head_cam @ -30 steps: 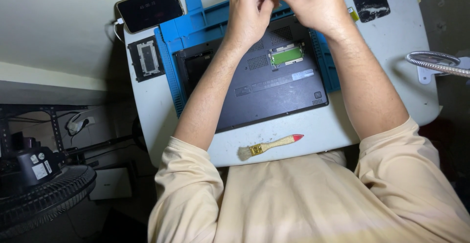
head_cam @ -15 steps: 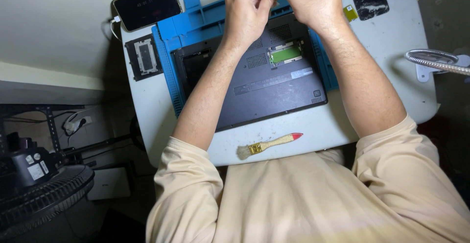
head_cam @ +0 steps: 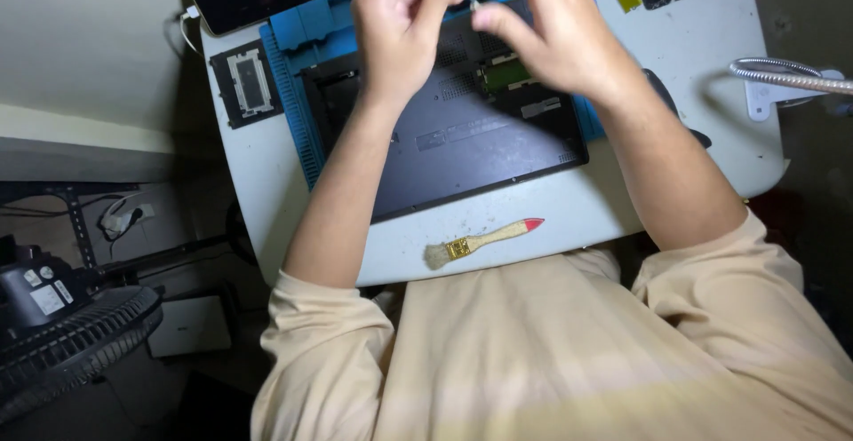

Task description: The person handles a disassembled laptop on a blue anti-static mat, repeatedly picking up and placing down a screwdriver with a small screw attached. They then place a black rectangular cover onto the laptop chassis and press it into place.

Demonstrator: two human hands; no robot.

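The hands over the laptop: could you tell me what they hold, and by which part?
Left hand and right hand pinch something tiny and pale between fingertips; what it is cannot be told.

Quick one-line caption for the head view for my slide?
Both bare hands, left hand and right hand, meet above a dark grey upturned laptop on a blue ridged mat.
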